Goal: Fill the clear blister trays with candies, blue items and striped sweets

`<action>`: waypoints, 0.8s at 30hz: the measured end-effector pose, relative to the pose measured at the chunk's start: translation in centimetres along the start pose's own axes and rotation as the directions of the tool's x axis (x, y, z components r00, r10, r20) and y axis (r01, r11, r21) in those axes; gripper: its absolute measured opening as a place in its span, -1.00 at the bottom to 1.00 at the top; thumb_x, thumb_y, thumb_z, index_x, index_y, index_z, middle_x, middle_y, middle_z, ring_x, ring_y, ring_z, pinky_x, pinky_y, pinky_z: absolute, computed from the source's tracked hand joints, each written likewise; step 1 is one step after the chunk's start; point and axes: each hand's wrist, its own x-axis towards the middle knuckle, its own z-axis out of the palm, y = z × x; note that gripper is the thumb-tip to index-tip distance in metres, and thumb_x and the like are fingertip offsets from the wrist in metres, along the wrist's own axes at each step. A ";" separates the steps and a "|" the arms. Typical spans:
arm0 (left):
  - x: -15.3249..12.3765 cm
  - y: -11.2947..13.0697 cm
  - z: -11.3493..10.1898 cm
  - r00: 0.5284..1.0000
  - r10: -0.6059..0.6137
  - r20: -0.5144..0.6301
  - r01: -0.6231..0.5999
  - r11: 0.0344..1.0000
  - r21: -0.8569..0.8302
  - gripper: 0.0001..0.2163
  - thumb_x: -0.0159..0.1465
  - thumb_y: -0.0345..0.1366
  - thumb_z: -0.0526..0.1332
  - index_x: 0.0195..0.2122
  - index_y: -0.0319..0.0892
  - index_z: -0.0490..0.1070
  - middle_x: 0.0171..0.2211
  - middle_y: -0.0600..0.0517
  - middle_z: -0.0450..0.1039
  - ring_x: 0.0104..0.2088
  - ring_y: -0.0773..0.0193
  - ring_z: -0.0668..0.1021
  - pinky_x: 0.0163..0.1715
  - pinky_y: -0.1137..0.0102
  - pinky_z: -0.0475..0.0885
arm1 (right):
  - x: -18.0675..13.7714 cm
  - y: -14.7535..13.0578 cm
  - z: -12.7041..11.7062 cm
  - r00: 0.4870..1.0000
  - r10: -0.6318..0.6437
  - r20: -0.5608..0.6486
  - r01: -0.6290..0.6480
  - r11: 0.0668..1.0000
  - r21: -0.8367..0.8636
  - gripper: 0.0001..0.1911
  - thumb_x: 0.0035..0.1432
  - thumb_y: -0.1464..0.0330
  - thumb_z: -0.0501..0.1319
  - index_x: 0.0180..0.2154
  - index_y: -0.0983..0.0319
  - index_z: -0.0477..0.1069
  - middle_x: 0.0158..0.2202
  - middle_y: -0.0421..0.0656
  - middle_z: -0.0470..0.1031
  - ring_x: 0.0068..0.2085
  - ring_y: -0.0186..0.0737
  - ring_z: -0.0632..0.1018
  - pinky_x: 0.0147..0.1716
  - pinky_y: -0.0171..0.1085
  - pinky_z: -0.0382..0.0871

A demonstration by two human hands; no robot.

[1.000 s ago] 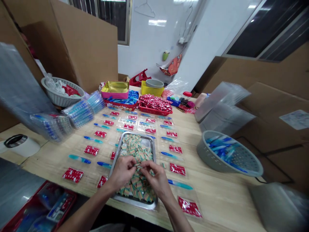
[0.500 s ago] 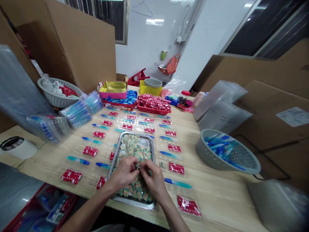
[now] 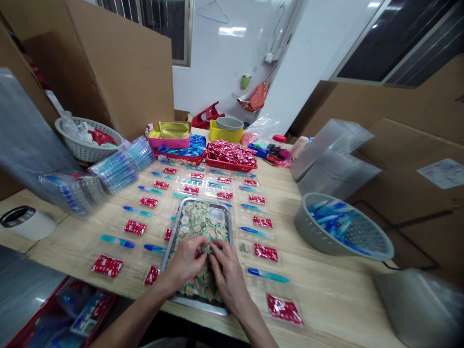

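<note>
My left hand (image 3: 188,258) and my right hand (image 3: 226,268) meet over a metal tray (image 3: 231,227) heaped with small green and orange striped pieces (image 3: 197,217). The fingertips of both hands are closed and nearly touching around one or more of these pieces; my fingers partly hide what they hold. Around the tray lie clear plastic blister packs, each with a blue pen (image 3: 268,275) and a red patterned packet (image 3: 284,309). Beside my right hand, one pack also has a striped piece (image 3: 245,248) in it.
A grey basket of blue pens (image 3: 302,227) stands at the right. Behind the packs are a red tray of packets (image 3: 232,166) and a pink tin (image 3: 170,142). Stacked blister packs (image 3: 116,171), a white basket (image 3: 83,153) and a white cup (image 3: 34,227) stand left.
My right hand has shifted slightly left and its fingers lie closer together over the tray. My left hand stays almost in the same place.
</note>
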 end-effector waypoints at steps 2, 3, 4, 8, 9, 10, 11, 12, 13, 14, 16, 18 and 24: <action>0.0 -0.1 0.1 1.000 0.002 -0.005 -0.002 1.000 -0.006 -0.77 0.02 -0.54 0.10 -0.31 -0.15 0.38 -0.45 0.10 0.37 -0.46 0.33 0.41 -0.42 0.46 0.29 | -0.1 -0.1 0.1 1.000 -0.015 0.015 0.015 1.000 -0.022 -0.66 0.22 0.48 0.04 0.01 0.17 0.37 -0.04 -0.01 0.37 -0.01 -0.04 0.37 -0.03 0.00 0.32; 0.0 -0.2 0.1 1.000 0.002 -0.007 -0.002 1.000 -0.005 -0.76 0.03 -0.54 0.10 -0.30 -0.16 0.38 -0.43 0.09 0.38 -0.45 0.33 0.42 -0.41 0.46 0.30 | -0.2 -0.1 0.2 1.000 -0.021 0.019 0.022 0.999 -0.029 -0.66 0.22 0.48 0.05 0.00 0.18 0.37 -0.04 -0.01 0.38 -0.02 -0.04 0.38 -0.04 0.00 0.32; 0.0 -0.2 0.1 1.000 0.003 -0.007 -0.003 1.000 -0.002 -0.76 0.03 -0.54 0.09 -0.30 -0.16 0.39 -0.42 0.09 0.39 -0.45 0.33 0.43 -0.41 0.45 0.31 | -0.2 0.0 0.2 0.999 -0.028 0.019 0.028 0.999 -0.034 -0.67 0.21 0.49 0.06 0.00 0.18 0.37 -0.04 -0.01 0.38 -0.02 -0.04 0.38 -0.05 0.00 0.32; -0.1 0.0 0.0 1.000 0.001 -0.012 -0.001 1.000 -0.017 -0.71 0.05 -0.53 0.09 -0.22 -0.15 0.41 -0.39 0.07 0.43 -0.42 0.31 0.45 -0.37 0.44 0.33 | 0.1 0.5 -0.1 0.997 -0.068 -0.028 0.067 0.998 -0.019 -0.65 0.17 0.48 0.12 0.00 0.18 0.34 -0.05 -0.04 0.41 -0.02 -0.05 0.40 -0.04 -0.03 0.31; -0.1 0.1 -0.1 1.000 -0.005 -0.015 0.005 1.000 -0.030 -0.68 0.05 -0.53 0.09 -0.18 -0.15 0.40 -0.39 0.07 0.44 -0.42 0.31 0.46 -0.36 0.44 0.34 | 0.3 0.5 -0.2 0.996 -0.076 -0.039 0.075 0.997 -0.009 -0.66 0.16 0.48 0.14 0.00 0.17 0.33 -0.07 -0.06 0.43 -0.04 -0.06 0.41 -0.06 -0.05 0.31; -0.1 0.2 -0.2 1.000 -0.015 -0.019 0.014 0.999 -0.044 -0.66 0.05 -0.53 0.10 -0.14 -0.16 0.39 -0.38 0.07 0.45 -0.41 0.31 0.47 -0.35 0.43 0.35 | 0.5 0.5 -0.3 0.996 -0.080 -0.042 0.080 0.997 0.002 -0.68 0.16 0.48 0.14 -0.03 0.17 0.34 -0.11 -0.08 0.45 -0.07 -0.07 0.42 -0.08 -0.08 0.31; -0.1 0.3 -0.2 0.999 -0.026 -0.022 0.024 0.998 -0.057 -0.63 0.04 -0.53 0.10 -0.11 -0.17 0.37 -0.37 0.06 0.45 -0.42 0.31 0.47 -0.35 0.43 0.35 | 0.8 0.4 -0.5 0.996 -0.084 -0.038 0.084 0.996 0.012 -0.71 0.16 0.48 0.15 -0.07 0.17 0.35 -0.15 -0.10 0.47 -0.11 -0.09 0.44 -0.12 -0.10 0.31; 0.0 0.3 -0.3 0.999 -0.036 -0.025 0.034 0.997 -0.068 -0.62 0.03 -0.53 0.10 -0.10 -0.18 0.36 -0.37 0.06 0.46 -0.42 0.31 0.47 -0.36 0.43 0.36 | 1.0 0.3 -0.6 0.996 -0.088 -0.030 0.088 0.996 0.021 -0.76 0.16 0.49 0.14 -0.12 0.17 0.36 -0.20 -0.12 0.49 -0.15 -0.11 0.45 -0.15 -0.13 0.31; 0.1 0.4 -0.3 0.999 -0.045 -0.030 0.043 0.996 -0.079 -0.61 0.02 -0.54 0.10 -0.10 -0.19 0.35 -0.37 0.05 0.46 -0.44 0.32 0.46 -0.37 0.43 0.35 | 1.3 0.2 -0.8 0.996 -0.092 -0.021 0.092 0.995 0.027 -0.80 0.16 0.50 0.14 -0.17 0.17 0.37 -0.25 -0.14 0.49 -0.19 -0.12 0.45 -0.18 -0.15 0.30; 0.2 0.4 -0.4 0.998 -0.055 -0.034 0.052 0.994 -0.092 -0.62 0.01 -0.54 0.10 -0.11 -0.20 0.35 -0.38 0.05 0.46 -0.45 0.32 0.45 -0.39 0.43 0.35 | 1.5 0.1 -0.9 0.995 -0.098 -0.013 0.098 0.995 0.032 -0.83 0.16 0.51 0.13 -0.22 0.18 0.38 -0.28 -0.15 0.49 -0.22 -0.14 0.45 -0.20 -0.16 0.29; 0.3 0.4 -0.5 0.996 -0.080 -0.030 0.075 0.987 -0.143 -0.64 0.00 -0.53 0.11 -0.14 -0.21 0.35 -0.42 0.07 0.44 -0.48 0.34 0.44 -0.45 0.45 0.34 | 1.8 0.0 -1.0 0.995 -0.097 -0.006 0.097 0.994 0.046 -0.86 0.15 0.51 0.13 -0.27 0.18 0.38 -0.33 -0.17 0.48 -0.25 -0.15 0.45 -0.22 -0.18 0.27; 0.5 0.4 -0.6 0.994 -0.108 0.003 0.106 0.966 -0.235 -0.69 0.01 -0.49 0.11 -0.18 -0.22 0.35 -0.45 0.08 0.41 -0.50 0.34 0.44 -0.49 0.46 0.33 | 2.0 -0.1 -1.1 0.998 -0.070 0.003 0.070 0.996 0.063 -0.87 0.14 0.51 0.15 -0.28 0.19 0.39 -0.33 -0.17 0.48 -0.26 -0.16 0.45 -0.23 -0.20 0.27; 1.0 -0.2 -1.3 0.982 -0.134 0.136 0.182 0.877 -0.446 -0.72 0.00 -0.44 0.14 -0.21 -0.21 0.31 -0.46 0.11 0.37 -0.47 0.36 0.45 -0.47 0.48 0.32 | 2.4 -0.4 -1.8 0.997 0.021 0.077 -0.029 0.995 0.097 -0.93 0.08 0.48 0.21 -0.36 0.21 0.42 -0.38 -0.18 0.48 -0.30 -0.20 0.46 -0.27 -0.26 0.29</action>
